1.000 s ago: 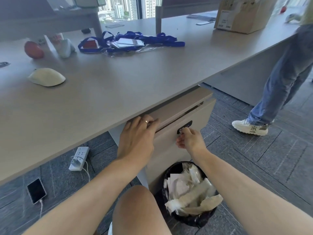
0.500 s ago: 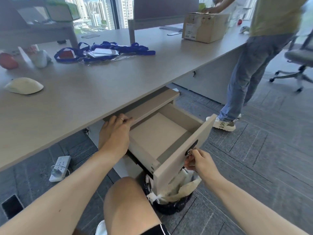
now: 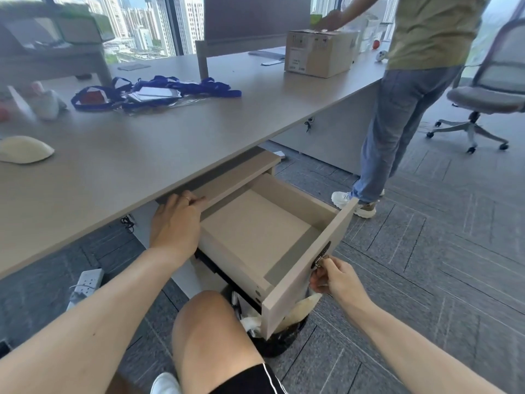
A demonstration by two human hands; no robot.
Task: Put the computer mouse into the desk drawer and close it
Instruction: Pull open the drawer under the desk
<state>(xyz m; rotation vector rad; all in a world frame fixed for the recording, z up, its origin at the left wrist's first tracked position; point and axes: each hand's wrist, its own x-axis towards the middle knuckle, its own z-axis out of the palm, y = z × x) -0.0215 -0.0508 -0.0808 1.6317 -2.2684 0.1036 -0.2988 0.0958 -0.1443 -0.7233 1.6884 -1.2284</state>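
- The right hand has its grip pinched on the small metal key in the lock on the drawer front, at about 4 o'clock in the view.
- The left hand lies palm down at the cabinet's top edge, just under the surface; its fingers are curled over that edge, pressed on it and holding no loose thing. A ring shows on one finger.
- The desk drawer between the two hands stands pulled well out, its pale bottom bare.
- The computer mouse, cream-coloured, lies on the surface at 9 o'clock, well apart from both hands and from the drawer.
- A bare knee rises at 6 o'clock; just beside it, under the drawer front, sits a black waste bin with crumpled paper.
- A white power strip lies on the grey carpet at 8 o'clock.
- Blue lanyards with badge cards lie in a heap on the surface at 11 o'clock.
- A cardboard box stands at 1 o'clock, and a standing person in jeans reaches over it.
- An office chair stands at 2 o'clock.
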